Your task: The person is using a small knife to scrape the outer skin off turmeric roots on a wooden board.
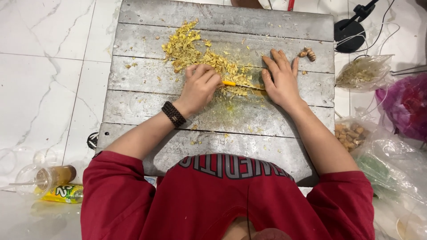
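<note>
Yellow-handled knife (229, 83) mid-worktop, blade lying flat among chopped yellow shavings (195, 51). Left hand (200, 86) fisted tight around handle; right hand (280, 80) spread open, palm down, pressing near blade tip. Risk: fingers right beside edge, likely nick if blade slips on wet scraps. Whole root piece (308, 54) far right of right hand. Wooden worktop (178, 142) littered; plastic bags (364, 71) right.

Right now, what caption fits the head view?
Left hand grips a yellow-handled knife over chopped yellow root; right hand rests flat on the board.
</note>
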